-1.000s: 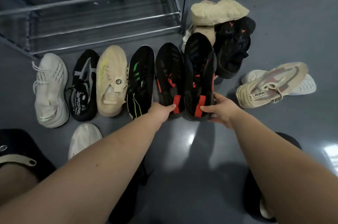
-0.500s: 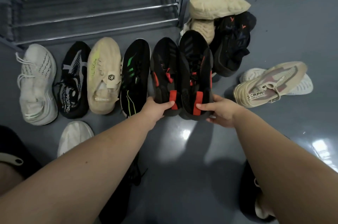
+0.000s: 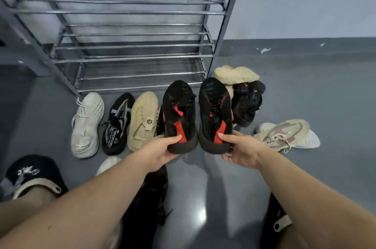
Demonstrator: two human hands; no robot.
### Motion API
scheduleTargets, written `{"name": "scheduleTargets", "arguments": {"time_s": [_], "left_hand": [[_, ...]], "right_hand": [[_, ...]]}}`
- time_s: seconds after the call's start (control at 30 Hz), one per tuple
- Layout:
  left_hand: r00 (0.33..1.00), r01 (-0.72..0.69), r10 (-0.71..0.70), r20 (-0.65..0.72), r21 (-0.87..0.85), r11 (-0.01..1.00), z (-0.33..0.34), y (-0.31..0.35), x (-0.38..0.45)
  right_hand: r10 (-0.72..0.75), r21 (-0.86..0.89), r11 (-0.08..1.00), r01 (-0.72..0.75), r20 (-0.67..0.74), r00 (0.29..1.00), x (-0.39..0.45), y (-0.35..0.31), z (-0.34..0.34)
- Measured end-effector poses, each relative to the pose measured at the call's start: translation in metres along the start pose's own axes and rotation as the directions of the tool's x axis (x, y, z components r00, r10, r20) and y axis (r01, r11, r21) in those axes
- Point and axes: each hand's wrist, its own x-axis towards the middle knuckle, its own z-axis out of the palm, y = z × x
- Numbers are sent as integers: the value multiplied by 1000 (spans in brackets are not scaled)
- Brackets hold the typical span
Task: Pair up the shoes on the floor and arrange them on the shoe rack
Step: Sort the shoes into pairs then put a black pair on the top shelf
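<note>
My left hand grips the heel of one black shoe with red tabs. My right hand grips the heel of its matching black-and-red shoe. Both shoes are lifted off the floor, toes pointing at the metal shoe rack, a small gap between them. On the floor to the left lie a white sneaker, a black-and-white sneaker and a beige shoe. A black shoe with green marks is mostly hidden behind the left-held shoe.
Right of the rack lie a cream shoe over a black shoe with orange marks. A beige-and-pink sneaker lies on a white one at right. Another white shoe and a black shoe lie under my left arm.
Both hands have lifted the black-and-red pair off the floor and apart from each other. The view has tilted up, showing more of the rack.
</note>
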Motion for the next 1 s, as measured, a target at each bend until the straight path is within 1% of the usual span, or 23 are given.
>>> {"name": "scheduleTargets", "arguments": {"time_s": [0.13,0.27,0.4,0.53,0.77,0.87,1.0], "left_hand": [[998,-68,67,17,67,995,-4,26,-45],[992,-120,119,30,36,992,-5,57,-88],[980,-199,194,49,110,974,-6,89,-131],[970,-242,237,56,112,964,-9,122,-170],[925,-380,373,74,126,917,-4,180,-235],[902,-432,428,61,137,891,-5,207,-253],[875,-478,485,-10,157,864,-12,242,-268]], "right_hand": [[-62,-94,993,66,43,997,-32,-18,28],[-123,-106,986,128,56,991,-61,-32,56],[-175,-93,979,184,95,980,-86,-48,86],[-222,-139,960,244,155,963,-110,-68,118],[-331,-163,917,364,199,923,-154,-117,173],[-375,-195,887,418,223,900,-164,-139,195],[-401,-193,871,451,249,881,-169,-161,229]]}}
